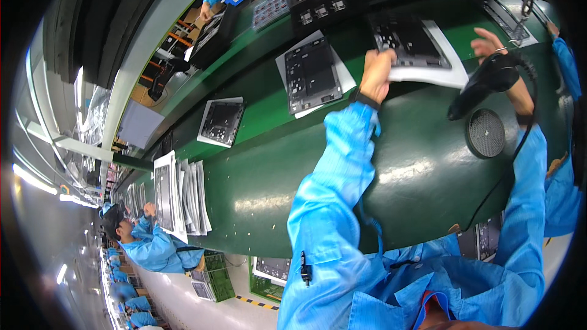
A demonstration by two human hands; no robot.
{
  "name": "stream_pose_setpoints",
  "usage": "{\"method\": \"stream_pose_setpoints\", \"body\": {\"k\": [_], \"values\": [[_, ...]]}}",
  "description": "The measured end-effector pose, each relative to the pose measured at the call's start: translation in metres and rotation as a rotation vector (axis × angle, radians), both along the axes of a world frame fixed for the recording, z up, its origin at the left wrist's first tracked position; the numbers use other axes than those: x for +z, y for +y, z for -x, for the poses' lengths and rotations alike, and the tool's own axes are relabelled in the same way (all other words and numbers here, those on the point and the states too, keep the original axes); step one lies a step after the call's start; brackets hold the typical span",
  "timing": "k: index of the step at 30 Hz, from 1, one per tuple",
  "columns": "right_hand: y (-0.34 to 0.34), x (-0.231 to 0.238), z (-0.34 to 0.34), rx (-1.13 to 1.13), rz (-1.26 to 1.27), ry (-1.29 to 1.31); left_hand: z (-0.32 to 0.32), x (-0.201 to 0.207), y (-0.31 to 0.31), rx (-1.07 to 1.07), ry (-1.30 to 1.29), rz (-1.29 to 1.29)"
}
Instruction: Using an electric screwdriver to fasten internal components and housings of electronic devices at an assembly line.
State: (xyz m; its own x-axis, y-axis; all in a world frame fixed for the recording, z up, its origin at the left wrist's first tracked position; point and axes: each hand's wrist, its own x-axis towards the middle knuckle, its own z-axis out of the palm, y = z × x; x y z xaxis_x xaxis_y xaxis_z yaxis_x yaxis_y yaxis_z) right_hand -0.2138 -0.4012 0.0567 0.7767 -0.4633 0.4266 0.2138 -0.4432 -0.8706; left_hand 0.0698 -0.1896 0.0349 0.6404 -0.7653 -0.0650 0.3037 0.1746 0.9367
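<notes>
- Any writing first: the panels have small pale marks and fittings all over, but they're way too tiny and blurry to read.
- Left hand [376, 76] has its fingers curled around the near left corner of a black panel [413, 43], so that's a proper grip.
- That panel sits over a white sheet [454, 55] that pokes out at its near and right sides, up on the far part of the green surface [263, 186].
- Right hand [488, 43] is off to the panel's right, clear of it, with fingers spread. A black handheld device [486, 82] covers the palm, so can't tell if the hand is gripping it.
- As for which way the panel points: its right edge runs away from the person and leans left. The far end goes dark, so the long axis is hard to call.
- Left of that there's a second panel [312, 73] on white paper, long axis running away from the person, far end leaning left.
- A round perforated disc [486, 133] sits nearer the person, below the device.
- Over on the left, a co-worker [162, 247] in blue is beside a stack of sheets [199, 198].
</notes>
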Motion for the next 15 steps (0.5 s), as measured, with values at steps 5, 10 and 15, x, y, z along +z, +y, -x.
{"method": "stream_pose_setpoints", "body": {"k": [5, 10, 15], "values": [[0.147, 0.052, 0.080, 0.041, -0.071, -0.008, 0.093, -0.005, 0.124, -0.130, 0.090, -0.129], [0.184, 0.068, 0.051, -0.399, -0.015, -0.276, 0.182, -0.026, 0.221, -0.180, 0.130, -0.240], [0.162, 0.051, 0.062, -0.523, 0.055, -0.318, 0.236, -0.035, 0.254, -0.263, 0.015, -0.262]]}}
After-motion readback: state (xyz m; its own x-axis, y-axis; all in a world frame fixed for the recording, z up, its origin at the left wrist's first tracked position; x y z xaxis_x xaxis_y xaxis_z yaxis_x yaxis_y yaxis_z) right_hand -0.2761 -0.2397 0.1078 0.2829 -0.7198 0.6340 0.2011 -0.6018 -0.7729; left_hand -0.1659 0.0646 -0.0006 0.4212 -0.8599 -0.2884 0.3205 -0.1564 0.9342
